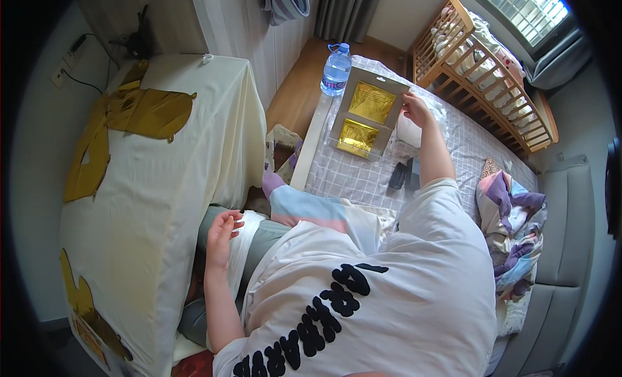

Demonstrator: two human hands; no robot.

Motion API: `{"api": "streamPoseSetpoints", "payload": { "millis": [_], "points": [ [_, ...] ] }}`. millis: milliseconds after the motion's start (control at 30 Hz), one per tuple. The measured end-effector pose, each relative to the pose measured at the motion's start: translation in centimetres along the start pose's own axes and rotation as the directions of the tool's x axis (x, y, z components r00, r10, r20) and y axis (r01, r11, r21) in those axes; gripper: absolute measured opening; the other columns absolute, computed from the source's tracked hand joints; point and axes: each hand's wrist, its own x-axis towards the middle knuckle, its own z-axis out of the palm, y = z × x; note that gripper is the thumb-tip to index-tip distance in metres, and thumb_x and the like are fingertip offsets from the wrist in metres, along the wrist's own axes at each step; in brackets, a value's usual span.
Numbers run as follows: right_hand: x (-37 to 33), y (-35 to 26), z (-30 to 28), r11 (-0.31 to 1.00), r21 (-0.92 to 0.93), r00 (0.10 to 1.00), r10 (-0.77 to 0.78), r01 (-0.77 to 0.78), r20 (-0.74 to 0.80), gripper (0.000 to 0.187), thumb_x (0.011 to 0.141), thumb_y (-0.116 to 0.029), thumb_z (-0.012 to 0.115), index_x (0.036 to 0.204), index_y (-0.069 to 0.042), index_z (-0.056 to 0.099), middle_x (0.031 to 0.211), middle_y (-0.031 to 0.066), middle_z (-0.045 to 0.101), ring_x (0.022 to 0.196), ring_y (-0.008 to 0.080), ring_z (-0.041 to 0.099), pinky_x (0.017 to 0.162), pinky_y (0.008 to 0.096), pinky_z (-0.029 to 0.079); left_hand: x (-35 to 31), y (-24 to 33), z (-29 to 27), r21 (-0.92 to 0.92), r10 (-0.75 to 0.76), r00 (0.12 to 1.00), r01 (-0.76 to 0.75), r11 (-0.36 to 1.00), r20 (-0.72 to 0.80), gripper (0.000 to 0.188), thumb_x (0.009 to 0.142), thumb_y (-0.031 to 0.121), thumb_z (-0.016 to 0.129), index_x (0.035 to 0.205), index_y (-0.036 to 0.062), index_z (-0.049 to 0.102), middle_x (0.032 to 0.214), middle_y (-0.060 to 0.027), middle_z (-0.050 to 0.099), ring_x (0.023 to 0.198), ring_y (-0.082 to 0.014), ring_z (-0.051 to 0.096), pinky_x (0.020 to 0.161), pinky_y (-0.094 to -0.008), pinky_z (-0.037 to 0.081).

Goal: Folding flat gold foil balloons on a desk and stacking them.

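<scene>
My right hand (418, 110) is closed on the right edge of a flat grey card package (365, 113), which is tilted over the bed. Two folded pieces of shiny gold foil show in it, one above the other. My left hand (222, 239) hovers above my lap near the white-covered table, its fingers loosely bent and apart, with nothing seen in them. On that table lie flat gold foil balloons (152, 111), uninflated. Another gold foil piece (87, 299) hangs down the near left side of the cloth.
The cloth-covered table (194, 98) stands at my left. Behind the package is a large water bottle (335, 69). A small black object (398, 177) lies on the checked bed (337, 182), with a bundled blanket (515, 221) farther right. A wooden crib (483, 72) stands beyond.
</scene>
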Motion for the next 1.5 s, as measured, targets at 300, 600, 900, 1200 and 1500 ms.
{"api": "streamPoseSetpoints", "payload": {
  "millis": [300,600,900,1200,1500],
  "points": [
    [3.7,-0.9,-1.7,1.000,-0.006,0.995,0.017,-0.018,-0.100,0.016,0.108,-0.029,0.053,0.120,-0.021,0.061,0.079,-0.0086,0.050,0.065,0.0037,0.047,0.055,0.0214,0.035,2.4,-1.1,-0.4,0.001,-0.130,0.991,0.130,0.992,-0.024,0.028,0.110,0.029,0.052,0.126,0.0106,0.064,0.117,-0.0017,0.068,0.104,-0.0116,0.065,0.089,-0.0275,0.048],
    [6.4,1.6,-1.9,0.995,0.098,0.969,0.016,0.009,-0.247,0.013,0.108,-0.033,0.053,0.115,-0.026,0.060,0.075,-0.0112,0.049,0.060,0.0042,0.044,0.053,0.0227,0.032,3.1,-1.8,-0.9,-0.015,-0.220,0.974,0.220,0.975,-0.059,0.027,0.111,0.028,0.050,0.126,0.0105,0.064,0.117,-0.0021,0.068,0.104,-0.0112,0.065,0.087,-0.0260,0.048],
    [7.2,3.9,0.1,0.998,0.019,0.955,0.058,-0.055,-0.290,0.012,0.108,-0.035,0.053,0.109,-0.025,0.059,0.078,-0.0106,0.050,0.065,0.0051,0.043,0.058,0.0238,0.035,3.6,-3.5,-2.3,-0.018,-0.278,0.956,0.278,0.960,-0.088,0.026,0.110,0.029,0.051,0.125,0.0122,0.065,0.119,-0.0016,0.068,0.104,-0.0101,0.064,0.084,-0.0251,0.047],
    [7.4,4.0,-0.9,0.988,0.064,0.958,0.155,-0.143,-0.241,0.026,0.106,-0.044,0.055,0.095,-0.020,0.055,0.077,-0.0057,0.045,0.064,0.0090,0.042,0.054,0.0257,0.035,2.9,-4.7,-3.3,-0.178,-0.247,0.964,0.227,0.957,-0.097,0.027,0.111,0.025,0.049,0.129,0.0073,0.059,0.115,-0.0035,0.066,0.103,-0.0109,0.062,0.084,-0.0253,0.050],
    [6.5,7.8,2.3,0.878,-0.355,0.910,0.180,-0.320,-0.373,0.027,0.102,-0.043,0.062,0.101,-0.016,0.064,0.089,-0.0011,0.060,0.074,0.0130,0.052,0.062,0.0322,0.041,2.3,-4.4,-3.4,-0.207,-0.237,0.962,0.206,0.956,-0.137,0.027,0.110,0.025,0.051,0.127,0.0063,0.062,0.115,-0.0036,0.066,0.103,-0.0117,0.063,0.084,-0.0259,0.051]
  ]
}}
